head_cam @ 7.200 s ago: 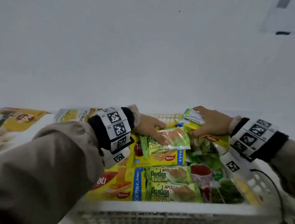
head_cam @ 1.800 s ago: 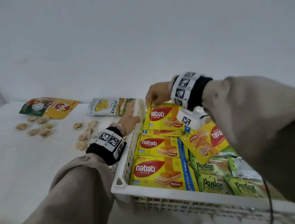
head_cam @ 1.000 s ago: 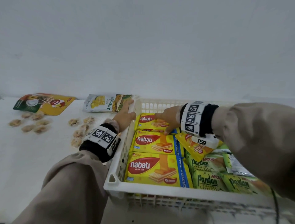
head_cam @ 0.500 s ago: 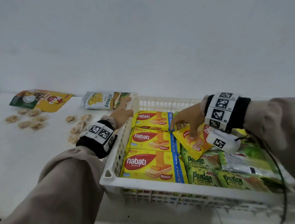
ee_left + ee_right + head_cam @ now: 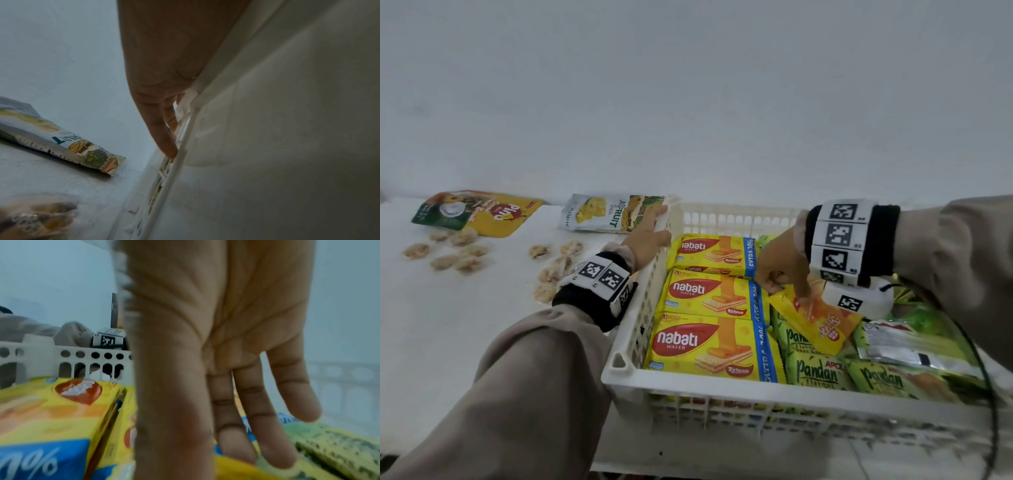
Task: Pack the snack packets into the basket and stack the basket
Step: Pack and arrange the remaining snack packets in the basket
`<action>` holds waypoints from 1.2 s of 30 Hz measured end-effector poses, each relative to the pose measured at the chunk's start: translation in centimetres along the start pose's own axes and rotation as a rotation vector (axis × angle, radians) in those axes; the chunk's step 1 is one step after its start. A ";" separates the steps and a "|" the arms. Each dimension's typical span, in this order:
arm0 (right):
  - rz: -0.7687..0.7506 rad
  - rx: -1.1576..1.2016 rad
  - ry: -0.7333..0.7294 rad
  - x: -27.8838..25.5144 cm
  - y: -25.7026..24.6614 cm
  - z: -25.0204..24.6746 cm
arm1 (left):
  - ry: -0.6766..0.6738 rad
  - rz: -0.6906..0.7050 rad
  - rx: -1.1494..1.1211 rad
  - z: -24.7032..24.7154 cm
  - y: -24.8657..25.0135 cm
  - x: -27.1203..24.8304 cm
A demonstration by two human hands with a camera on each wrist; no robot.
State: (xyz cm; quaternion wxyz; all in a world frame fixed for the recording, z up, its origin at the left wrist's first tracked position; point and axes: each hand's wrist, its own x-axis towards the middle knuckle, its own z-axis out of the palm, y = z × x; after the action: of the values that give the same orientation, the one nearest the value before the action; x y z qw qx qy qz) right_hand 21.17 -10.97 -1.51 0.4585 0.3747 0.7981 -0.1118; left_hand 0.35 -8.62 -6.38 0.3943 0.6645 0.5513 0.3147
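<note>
A white perforated basket holds three yellow Nabati wafer packets in its left column and green Pandan packets to the right. A small yellow snack packet lies tilted on the Pandan packets. My right hand reaches down into the basket with straight fingers, its fingertips touching that packet's upper edge. My left hand rests on the basket's left rim near the far corner. Its straight fingers lie along the outer wall.
On the white table left of the basket lie a jackfruit chips pouch, a yellow and green pouch and several loose wrapped snacks. A white wall stands close behind. A black cable hangs at the basket's right end.
My right hand has left the far Nabati packet and moved right and down onto the small yellow packet. The left hand has stayed on the basket's rim.
</note>
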 end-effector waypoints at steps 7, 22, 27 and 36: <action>0.073 0.092 0.179 -3.9 0.8 -2.1 | -0.008 -0.003 0.006 -0.1 0.0 -0.1; 0.150 1.477 0.563 -2.8 0.6 1.9 | -0.002 0.002 -0.023 -0.1 0.3 -0.6; 0.159 1.322 0.320 -1.4 -0.7 3.5 | -0.003 -0.001 -0.030 0.0 0.4 -0.5; 0.359 0.417 0.377 -1.5 -5.3 1.8 | -0.021 0.003 0.020 -0.1 0.9 -1.0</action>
State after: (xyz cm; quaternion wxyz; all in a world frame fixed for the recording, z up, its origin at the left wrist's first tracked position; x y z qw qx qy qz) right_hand 19.06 -16.34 -2.17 0.2286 0.6090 0.7502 -0.1187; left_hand 0.45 -9.65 -5.54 0.3930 0.6724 0.5493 0.3028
